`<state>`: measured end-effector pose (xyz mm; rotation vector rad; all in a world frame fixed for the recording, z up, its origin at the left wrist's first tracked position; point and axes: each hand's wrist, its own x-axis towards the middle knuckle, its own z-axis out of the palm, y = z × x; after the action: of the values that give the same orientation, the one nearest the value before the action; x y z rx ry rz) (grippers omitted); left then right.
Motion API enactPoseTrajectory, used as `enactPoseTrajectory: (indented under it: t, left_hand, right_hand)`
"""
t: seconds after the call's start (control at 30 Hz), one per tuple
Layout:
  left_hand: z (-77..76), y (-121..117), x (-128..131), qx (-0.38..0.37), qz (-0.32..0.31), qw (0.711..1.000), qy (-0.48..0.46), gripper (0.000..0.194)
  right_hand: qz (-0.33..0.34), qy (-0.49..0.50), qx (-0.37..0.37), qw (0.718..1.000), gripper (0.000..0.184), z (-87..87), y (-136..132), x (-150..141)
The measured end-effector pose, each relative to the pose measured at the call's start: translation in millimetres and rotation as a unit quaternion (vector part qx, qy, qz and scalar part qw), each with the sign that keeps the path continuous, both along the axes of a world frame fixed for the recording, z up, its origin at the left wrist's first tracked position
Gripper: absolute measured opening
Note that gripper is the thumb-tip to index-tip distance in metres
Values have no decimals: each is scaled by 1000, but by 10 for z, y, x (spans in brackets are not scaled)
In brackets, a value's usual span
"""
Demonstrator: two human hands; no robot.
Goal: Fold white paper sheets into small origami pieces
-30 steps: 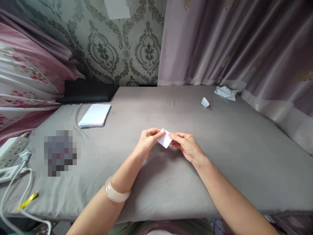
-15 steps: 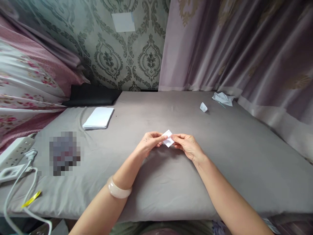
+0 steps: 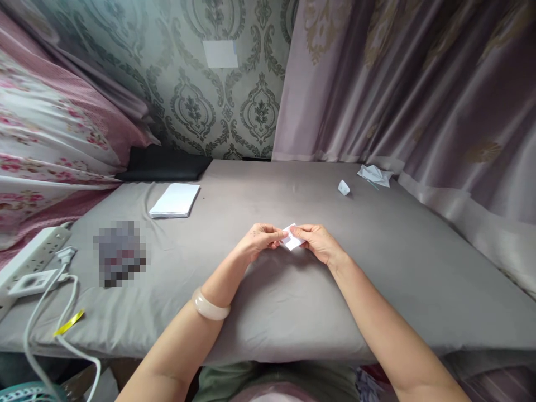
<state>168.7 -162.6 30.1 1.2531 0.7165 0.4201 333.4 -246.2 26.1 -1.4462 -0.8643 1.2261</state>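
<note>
A small folded piece of white paper point(image 3: 292, 242) is held up over the grey sheet point(image 3: 268, 301). My left hand point(image 3: 262, 241) pinches its left corner between thumb and fingers. On the other side, my right hand point(image 3: 317, 241) grips the paper, its thumb pressed flat over the upper right part. Both hands are closed and close together. The fingers behind the paper are partly hidden. A pale bangle point(image 3: 210, 306) sits on my left forearm.
Left of my hands lies a stack of white paper point(image 3: 176, 200), with a black folded item point(image 3: 165, 163) behind it. A power strip point(image 3: 36, 254) with white cables is at the left edge. Far right are a small folded paper point(image 3: 344, 187) and crumpled paper point(image 3: 374, 175).
My right thumb has slid further over the paper, toward its upper edge, and the paper's visible outline has changed. The whole view has shifted slightly.
</note>
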Motion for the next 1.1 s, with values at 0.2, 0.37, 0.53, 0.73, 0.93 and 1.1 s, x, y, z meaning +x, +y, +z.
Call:
enactPoseTrajectory:
  t: [0.2,0.37,0.53,0.73,0.93,1.1]
  left_hand:
    - [-15,-4,-5,25,-10,999,-19,30]
    - [-9,0,-6,-18,2,998,-55,29]
    - [12,-74,42,-68,12,996,-49,43]
    - [-38,-144,100,-28,13,998,-56,33]
    - [-54,-164,117,-21,3,999,-46,29]
    - [-47,-221,138,-35,5,999,-41,30]
  right_hand:
    - [-11,20,-20,1000,33,101,4,-4]
    - [-6,48,-23,999,31,150,65,11]
    - [-58,27,20,998,32,153,144,-17]
    - [-55,64,67,994,32,111,137,-119]
    - [-47,65,60,995,37,104,105,-130]
    - [-105,69,49,991,35,137,94,-97]
